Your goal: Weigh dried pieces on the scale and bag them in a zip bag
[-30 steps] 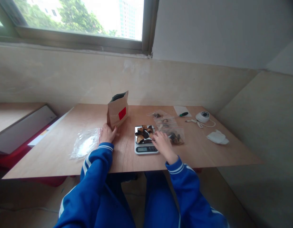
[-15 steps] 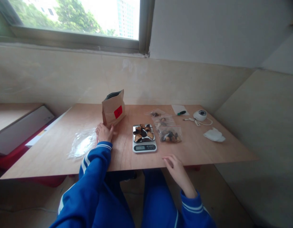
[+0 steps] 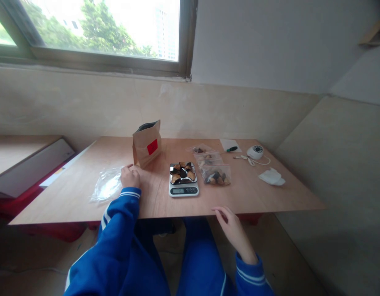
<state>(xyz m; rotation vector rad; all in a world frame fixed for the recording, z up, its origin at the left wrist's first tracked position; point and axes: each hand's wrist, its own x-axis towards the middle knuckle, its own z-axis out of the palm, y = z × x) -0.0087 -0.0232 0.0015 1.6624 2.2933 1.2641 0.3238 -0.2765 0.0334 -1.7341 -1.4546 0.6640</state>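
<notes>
My left hand (image 3: 130, 177) lies on the table at the right edge of some clear plastic bags (image 3: 106, 186), its fingers loosely bent and partly overlapping that edge. I see nothing gripped in it. Just behind it stands a brown kraft paper pouch (image 3: 144, 151) with a red label, its top gaping. Pieces of something dried, brown and black (image 3: 183, 173), lie on the steel plate of a white digital scale (image 3: 184, 192); its display is too small to read. Over the table's front edge hovers my right hand (image 3: 229, 222), empty, fingers stretched and slightly apart from the thumb.
Right of the scale, several zip bags (image 3: 217, 176) with dried pieces overlap in a row. Farther right are white paper (image 3: 226, 144), a green-and-black pen (image 3: 232, 149), a white round device with a cable (image 3: 255, 152) and a crumpled white tissue (image 3: 272, 176). A wall rises behind the table.
My left hand has drawn away from the pouch's base towards the plastic bags, its thumb now closer to the fingers. My right hand has barely moved. The camera view has shifted slightly.
</notes>
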